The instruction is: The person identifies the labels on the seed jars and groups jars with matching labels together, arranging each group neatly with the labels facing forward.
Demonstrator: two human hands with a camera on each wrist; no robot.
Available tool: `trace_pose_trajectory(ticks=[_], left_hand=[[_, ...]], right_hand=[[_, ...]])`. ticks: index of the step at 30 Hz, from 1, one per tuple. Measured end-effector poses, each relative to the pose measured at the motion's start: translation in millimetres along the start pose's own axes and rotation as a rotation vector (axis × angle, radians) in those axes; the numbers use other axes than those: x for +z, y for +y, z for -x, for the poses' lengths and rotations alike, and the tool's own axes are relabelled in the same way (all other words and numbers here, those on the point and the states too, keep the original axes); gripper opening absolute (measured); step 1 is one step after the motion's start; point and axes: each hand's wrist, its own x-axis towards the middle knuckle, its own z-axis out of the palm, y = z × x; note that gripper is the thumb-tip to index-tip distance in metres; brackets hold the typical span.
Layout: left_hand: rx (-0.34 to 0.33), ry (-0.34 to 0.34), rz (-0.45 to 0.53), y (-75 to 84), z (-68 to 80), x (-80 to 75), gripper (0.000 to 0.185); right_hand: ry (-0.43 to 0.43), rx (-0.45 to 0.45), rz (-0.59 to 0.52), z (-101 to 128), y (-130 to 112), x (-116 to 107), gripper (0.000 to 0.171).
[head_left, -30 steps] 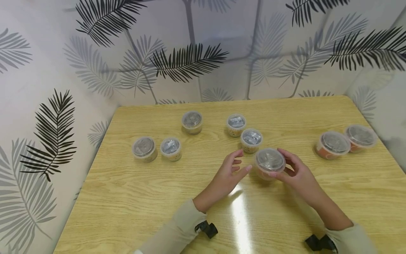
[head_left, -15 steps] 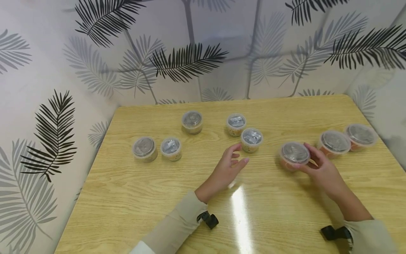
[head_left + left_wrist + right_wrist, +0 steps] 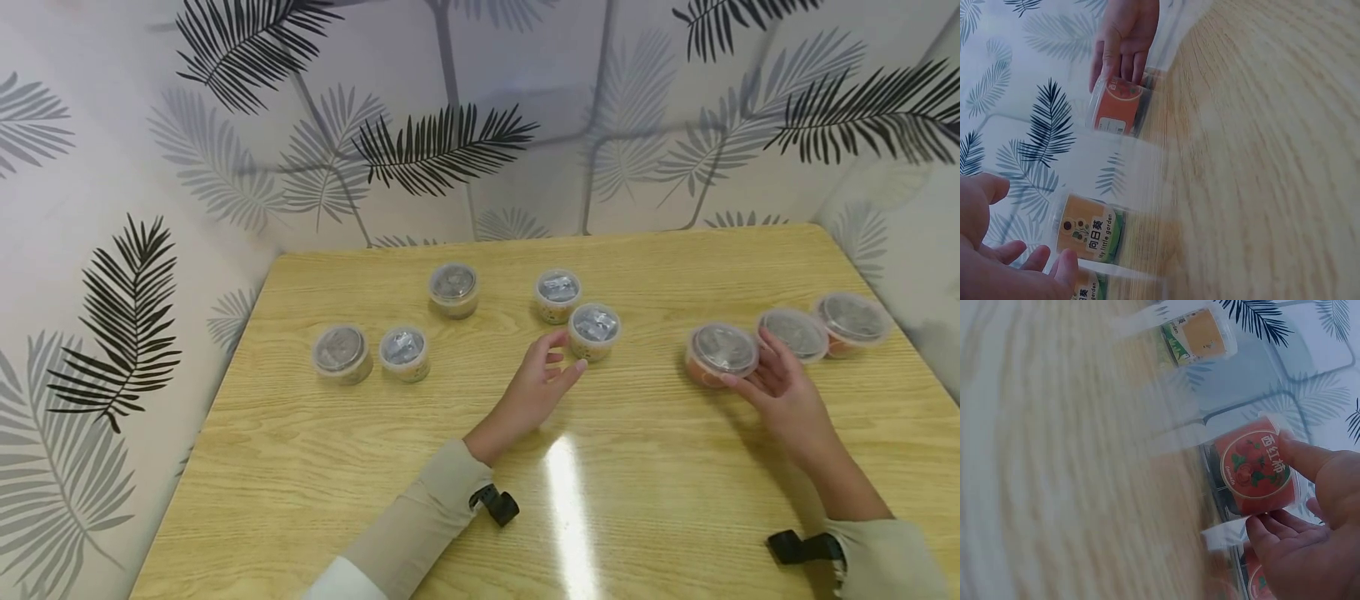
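A red-labelled tub point(image 3: 722, 352) with a clear lid stands on the wooden table point(image 3: 420, 442) at the right. My right hand point(image 3: 746, 358) grips its near right side, thumb on one side and fingers on the other, as the right wrist view shows on the same tub point(image 3: 1257, 465). Left of it, my left hand point(image 3: 568, 352) lies with relaxed fingers just beside a yellow-labelled tub point(image 3: 595, 329) and holds nothing. The left wrist view shows that yellow tub point(image 3: 1091, 234) close to my fingertips point(image 3: 1066, 262); whether they touch it I cannot tell.
Two more red tubs point(image 3: 795, 333) point(image 3: 853, 317) stand right behind my right hand, in a row with the gripped one. Other small tubs stand at the back point(image 3: 557, 293) point(image 3: 453, 287) and at the left point(image 3: 403, 350) point(image 3: 341, 352). Leaf-patterned walls enclose the table.
My right hand has carried the red tub from the table's middle to the right, beside the other two red tubs. My left hand crept forward toward the yellow tub.
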Motion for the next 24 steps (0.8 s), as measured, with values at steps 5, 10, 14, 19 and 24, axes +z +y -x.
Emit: trace_pose_trajectory(ticks=[5,10,14,19,24], left_hand=[[-0.006,0.007,-0.013,-0.8,-3.7,0.0,0.059],[-0.004,0.012,-0.010,-3.1,-9.1,1.2,0.059],[-0.013,0.014,-0.029,-6.5,-14.5,2.6,0.059],[-0.039,0.016,-0.055,-9.1,-20.0,2.4,0.062],[-0.070,0.020,-0.077,-8.4,-23.2,-0.7,0.064]], right_hand=[[0.023,-0.065,0.017,0.2,2.7,-3.6,0.077],[0.031,-0.087,0.013,0.5,4.8,-6.1,0.079],[0.070,-0.056,0.082,3.9,3.7,-6.9,0.091],[0.178,-0.025,0.343,12.0,-5.5,-2.1,0.100],[0.268,-0.045,0.435,17.5,-19.0,13.4,0.085]])
